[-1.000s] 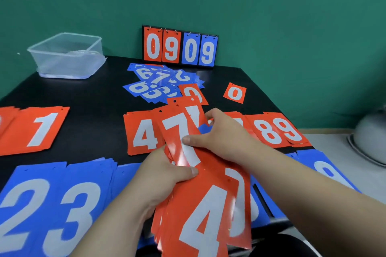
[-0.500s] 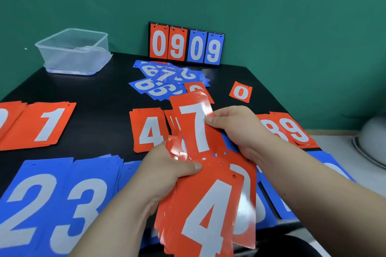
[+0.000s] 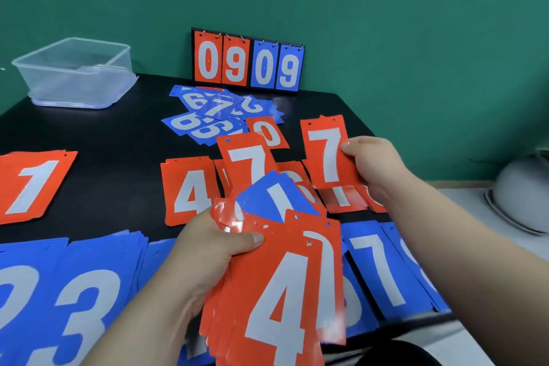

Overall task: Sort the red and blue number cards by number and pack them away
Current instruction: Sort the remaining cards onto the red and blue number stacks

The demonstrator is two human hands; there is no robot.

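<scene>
Your left hand (image 3: 208,249) grips a fanned stack of red cards (image 3: 282,300), thumb pressed across the top card, a 4, with the fingers curled underneath. From the far end of that stack stick a blue card (image 3: 276,199) and, beyond it, a red 7 (image 3: 249,160)

Your right hand (image 3: 374,166) pinches a single red 7 card (image 3: 328,154) by its right edge, thumb on the face and fingers behind. It holds the card upright above the bench (image 3: 118,134), beyond and to the right of your left hand. Under the right hand lie more red piles (image 3: 341,199), their digits partly covered

Just beyond your left hand a red 4 pile (image 3: 187,190) lies flat, and well to its left sits a red 1 pile (image 3: 32,184). Left of your left wrist lie a blue 2 pile (image 3: 17,300) and a blue 3 pile (image 3: 86,306). A blue 7 pile (image 3: 383,270) lies beside your right forearm

Beyond both hands is a loose heap of small blue cards (image 3: 217,116) with a small red 0 (image 3: 269,132) at its right edge. Behind them a scoreboard (image 3: 248,61) reading 0909 stands at the wall, and a clear plastic tub (image 3: 74,71) sits far to its left
</scene>
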